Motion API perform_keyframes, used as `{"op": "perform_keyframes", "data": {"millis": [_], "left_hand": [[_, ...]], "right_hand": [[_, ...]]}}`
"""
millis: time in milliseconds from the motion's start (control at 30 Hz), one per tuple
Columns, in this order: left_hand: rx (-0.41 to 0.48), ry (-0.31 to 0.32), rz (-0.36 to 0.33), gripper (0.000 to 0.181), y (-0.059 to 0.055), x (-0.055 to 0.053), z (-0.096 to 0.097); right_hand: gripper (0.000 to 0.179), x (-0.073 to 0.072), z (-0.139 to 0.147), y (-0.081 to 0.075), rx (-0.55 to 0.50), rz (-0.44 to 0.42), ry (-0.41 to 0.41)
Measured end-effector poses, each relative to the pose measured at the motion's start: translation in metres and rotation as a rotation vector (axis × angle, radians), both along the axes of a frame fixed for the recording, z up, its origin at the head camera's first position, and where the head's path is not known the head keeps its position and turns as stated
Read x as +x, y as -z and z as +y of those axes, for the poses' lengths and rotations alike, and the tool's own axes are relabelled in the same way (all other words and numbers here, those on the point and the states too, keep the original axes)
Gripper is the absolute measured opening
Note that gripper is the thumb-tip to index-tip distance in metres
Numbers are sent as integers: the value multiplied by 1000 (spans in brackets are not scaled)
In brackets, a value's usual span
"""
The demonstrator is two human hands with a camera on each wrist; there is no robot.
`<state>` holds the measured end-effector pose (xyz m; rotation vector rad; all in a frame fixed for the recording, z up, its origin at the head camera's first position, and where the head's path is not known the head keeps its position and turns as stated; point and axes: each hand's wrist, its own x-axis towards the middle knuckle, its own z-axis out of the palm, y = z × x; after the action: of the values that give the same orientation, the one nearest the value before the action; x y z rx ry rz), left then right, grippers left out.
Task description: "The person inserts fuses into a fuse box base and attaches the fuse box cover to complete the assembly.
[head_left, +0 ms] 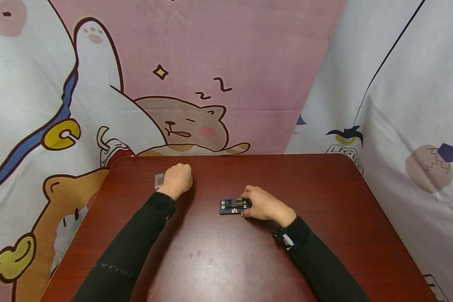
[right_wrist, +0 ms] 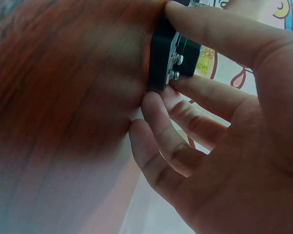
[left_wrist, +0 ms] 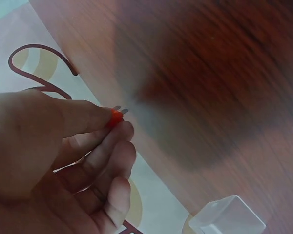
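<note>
Between thumb and fingertips, my left hand [head_left: 177,179] pinches a small orange blade fuse [left_wrist: 115,117], its two metal prongs pointing away from the fingers. The hand itself hides this fuse in the head view. My right hand [head_left: 266,204] grips the right end of a black fuse block [head_left: 231,206] on the table, thumb on the near side and fingers on the far side. A blue fuse [head_left: 228,202] and a yellow fuse [head_left: 239,201] sit side by side in the block. Silver screws [right_wrist: 177,59] show at its end in the right wrist view.
A small clear plastic box [head_left: 159,180] stands on the table just left of my left hand. The reddish-brown wooden table [head_left: 211,260] ends at the back against a printed cartoon cloth [head_left: 256,75].
</note>
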<state>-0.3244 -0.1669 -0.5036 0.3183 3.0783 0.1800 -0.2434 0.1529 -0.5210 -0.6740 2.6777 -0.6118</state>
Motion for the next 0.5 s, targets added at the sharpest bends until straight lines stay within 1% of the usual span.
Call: {"op": "perform_keyframes", "data": {"millis": [167,333,500], "left_hand": [[48,14,3,19,2,3,-2],[117,46,-11,17,4,7,-4],[160,74,7,19,3,12,-1]], "right_hand": [[50,-1,0,1,-4,6,2],[50,-2,0,2,-1,10,1],[50,-2,0,3,0,14,-4]]}}
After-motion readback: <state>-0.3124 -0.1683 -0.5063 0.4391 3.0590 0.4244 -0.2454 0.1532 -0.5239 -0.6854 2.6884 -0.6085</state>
